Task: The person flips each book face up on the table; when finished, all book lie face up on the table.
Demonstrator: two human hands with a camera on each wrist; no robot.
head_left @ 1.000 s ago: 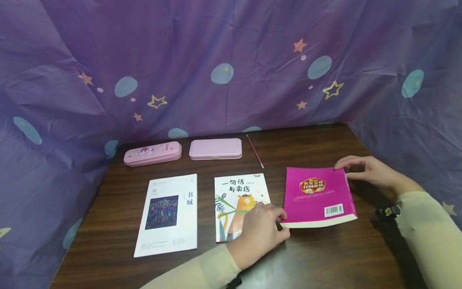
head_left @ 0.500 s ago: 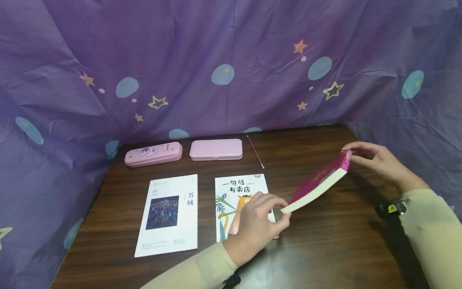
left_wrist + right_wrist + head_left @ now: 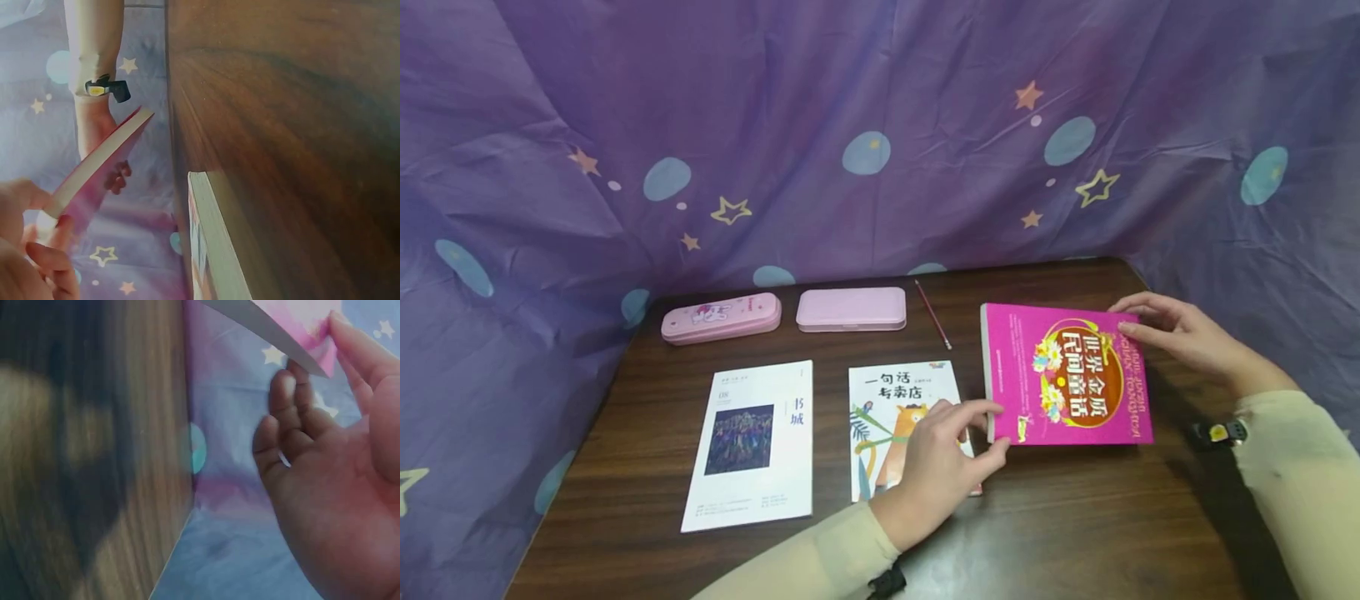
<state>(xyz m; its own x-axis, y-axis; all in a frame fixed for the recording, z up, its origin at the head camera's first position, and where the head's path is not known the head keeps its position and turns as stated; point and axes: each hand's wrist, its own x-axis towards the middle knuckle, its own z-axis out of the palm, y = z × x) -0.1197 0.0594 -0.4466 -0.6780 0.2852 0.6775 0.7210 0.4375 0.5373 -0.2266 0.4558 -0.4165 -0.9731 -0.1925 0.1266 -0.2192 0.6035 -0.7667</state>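
A thick magenta book (image 3: 1030, 375) with a flower-trimmed title faces up in the head view, held above the table between both hands. My left hand (image 3: 936, 458) pinches its near left corner, thumb on one face and fingers on the other, as the left wrist view shows with the book (image 3: 103, 162) tilted. At the far right corner, my right hand (image 3: 1180, 337) pinches the book between thumb and fingers; the right wrist view shows that hand (image 3: 337, 481) with its other fingers free. A picture book with an orange bear (image 3: 891, 450) lies partly behind my left hand.
A white magazine (image 3: 748, 446) lies at left on the brown wooden table (image 3: 1037, 533). Along the back are a pink pencil case with a rabbit (image 3: 722, 318), a plain pink case (image 3: 852, 309) and a red pencil (image 3: 932, 314). A purple starry cloth (image 3: 805, 125) hangs behind.
The magenta book has turned over in my hands: its barcoded back cover faced up, then it stood on a slant edge-on, and now its front cover shows. The other items stayed put.
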